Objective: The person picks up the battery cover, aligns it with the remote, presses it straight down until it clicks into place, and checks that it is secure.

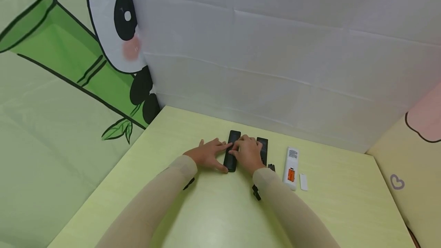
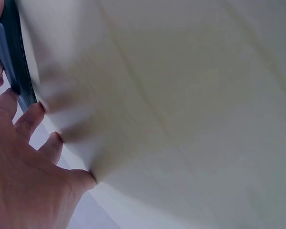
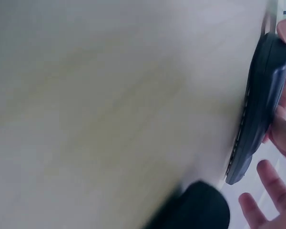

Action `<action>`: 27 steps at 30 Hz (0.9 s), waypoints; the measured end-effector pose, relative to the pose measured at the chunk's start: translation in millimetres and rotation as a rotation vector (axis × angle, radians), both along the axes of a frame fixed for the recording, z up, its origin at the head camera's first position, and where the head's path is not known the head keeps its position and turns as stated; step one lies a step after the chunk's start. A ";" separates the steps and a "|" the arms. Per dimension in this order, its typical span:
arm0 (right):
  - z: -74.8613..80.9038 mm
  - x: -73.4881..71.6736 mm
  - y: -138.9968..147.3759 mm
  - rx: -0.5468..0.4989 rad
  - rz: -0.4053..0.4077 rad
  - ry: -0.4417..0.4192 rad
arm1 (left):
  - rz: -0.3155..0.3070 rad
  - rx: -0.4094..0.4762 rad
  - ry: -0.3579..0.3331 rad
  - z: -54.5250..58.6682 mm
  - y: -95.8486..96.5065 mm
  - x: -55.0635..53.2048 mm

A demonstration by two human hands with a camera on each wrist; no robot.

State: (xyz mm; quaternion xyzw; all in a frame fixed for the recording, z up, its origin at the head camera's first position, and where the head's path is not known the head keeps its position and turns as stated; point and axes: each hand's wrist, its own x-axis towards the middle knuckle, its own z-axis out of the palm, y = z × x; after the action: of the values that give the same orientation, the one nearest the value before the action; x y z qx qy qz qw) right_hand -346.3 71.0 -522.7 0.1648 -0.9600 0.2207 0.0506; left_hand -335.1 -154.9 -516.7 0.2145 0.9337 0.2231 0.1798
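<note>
A black remote control lies lengthwise between both hands. My left hand spreads its fingers along its left side, with the thumb by the near end and the forefinger reaching over it. In the left wrist view, other fingertips of the left hand touch the table. My right hand bends over the remote, thumb touching it; two fingers of the right hand stand apart from the remote in the right wrist view. Whether it pinches anything is hidden. A second black remote control lies beyond the right hand, partly covered.
A white remote control lies farther right, its orange-lit battery compartment uncovered. A small white cover lies beside it. The pale table meets a grey cloth wall at the back, and a panda-and-bamboo cloth hangs left.
</note>
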 end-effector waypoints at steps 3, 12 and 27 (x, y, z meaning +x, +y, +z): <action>0.3 0.2 0.5 -0.031 -0.018 -0.002 | 0.000 -0.007 0.006 1.1 0.8 -0.5; 2.8 2.2 1.3 -0.011 -0.040 -0.045 | -0.006 -0.001 -0.002 0.9 1.6 -0.1; 2.4 -1.4 5.9 -0.008 -0.013 -0.055 | 0.009 -0.014 -0.002 -1.1 4.8 -3.0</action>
State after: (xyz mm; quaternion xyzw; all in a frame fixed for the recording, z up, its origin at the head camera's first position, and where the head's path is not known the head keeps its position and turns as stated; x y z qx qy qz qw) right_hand -347.6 77.0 -520.3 0.1520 -0.9612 0.2288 0.0264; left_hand -338.1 -150.1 -517.7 0.2088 0.9361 0.2174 0.1812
